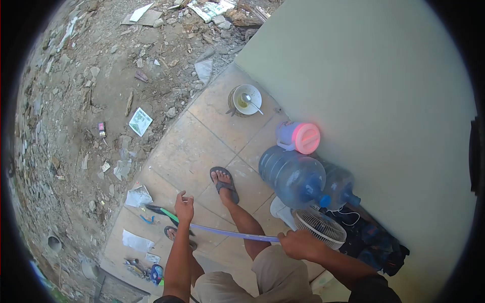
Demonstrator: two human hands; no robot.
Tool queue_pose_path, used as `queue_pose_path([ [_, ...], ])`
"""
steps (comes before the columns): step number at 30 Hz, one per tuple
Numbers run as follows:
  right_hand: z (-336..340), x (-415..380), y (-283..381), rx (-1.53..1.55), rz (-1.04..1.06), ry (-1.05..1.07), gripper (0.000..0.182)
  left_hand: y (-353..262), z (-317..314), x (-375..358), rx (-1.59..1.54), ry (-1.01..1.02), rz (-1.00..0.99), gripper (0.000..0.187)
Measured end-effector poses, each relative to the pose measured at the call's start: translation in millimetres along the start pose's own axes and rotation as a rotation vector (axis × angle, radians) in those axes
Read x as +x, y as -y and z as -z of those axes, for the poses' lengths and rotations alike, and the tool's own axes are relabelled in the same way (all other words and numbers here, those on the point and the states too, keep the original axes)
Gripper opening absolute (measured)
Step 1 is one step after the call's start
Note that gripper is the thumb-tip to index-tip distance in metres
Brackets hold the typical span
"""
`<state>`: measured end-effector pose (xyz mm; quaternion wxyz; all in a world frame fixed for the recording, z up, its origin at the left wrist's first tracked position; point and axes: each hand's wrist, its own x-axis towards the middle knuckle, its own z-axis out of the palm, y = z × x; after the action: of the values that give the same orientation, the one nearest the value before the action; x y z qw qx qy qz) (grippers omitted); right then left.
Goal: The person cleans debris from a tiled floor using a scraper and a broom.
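A long, slightly bowed purple rod point(232, 233) runs across in front of my knees, turning green and then dark towards its left end. My right hand point(297, 243) is closed around its right end. Over the green part, my left hand point(184, 206) is raised with its fingers apart, and its wrist overlaps the rod in this view. Below the dark end lies a small blue strip point(147, 219) on the tiles. A white packet point(138, 196) rests beside that end.
Two large water bottles point(293, 174), a pink-lidded jug point(305, 138) and a fan point(319, 227) stand along the wall at right. A bowl with a spoon point(247, 99) sits on the tiled floor point(212, 123) ahead. Small tools point(136, 267) lie at lower left; rubble-strewn ground borders the tiles.
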<state>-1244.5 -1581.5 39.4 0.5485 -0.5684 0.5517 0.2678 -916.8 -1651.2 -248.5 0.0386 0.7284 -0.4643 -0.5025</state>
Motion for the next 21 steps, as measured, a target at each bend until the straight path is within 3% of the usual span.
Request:
queue_pose_path([
  [4,37,-3,23,-0.058,0.107,0.170,0.024,130,161,-131,0.249,-0.269,0.269,0.041],
  [6,60,-22,52,-0.157,0.089,0.191,0.026,149,199,-211,0.307,-0.360,0.443,0.041],
  [8,86,-48,83,-0.306,0.096,0.175,0.027,163,220,-300,0.285,-0.424,0.490,0.037],
  [10,100,-75,109,-0.443,0.138,0.163,0.030,174,206,-372,0.056,-0.570,0.580,0.032],
  [14,95,-107,181,-0.619,0.155,0.236,0.034,174,133,-463,-0.627,-0.637,0.921,0.031],
  [15,80,-106,198,-0.644,0.208,0.269,0.035,190,101,-478,-0.589,-0.641,0.898,0.032],
  [19,-47,-63,243,-0.837,0.443,0.409,0.032,209,-2,-540,-0.759,-0.645,0.944,0.034],
  [21,-119,-42,285,-0.917,0.451,0.499,0.029,197,-23,-572,-1.145,-0.646,0.988,0.034],
])
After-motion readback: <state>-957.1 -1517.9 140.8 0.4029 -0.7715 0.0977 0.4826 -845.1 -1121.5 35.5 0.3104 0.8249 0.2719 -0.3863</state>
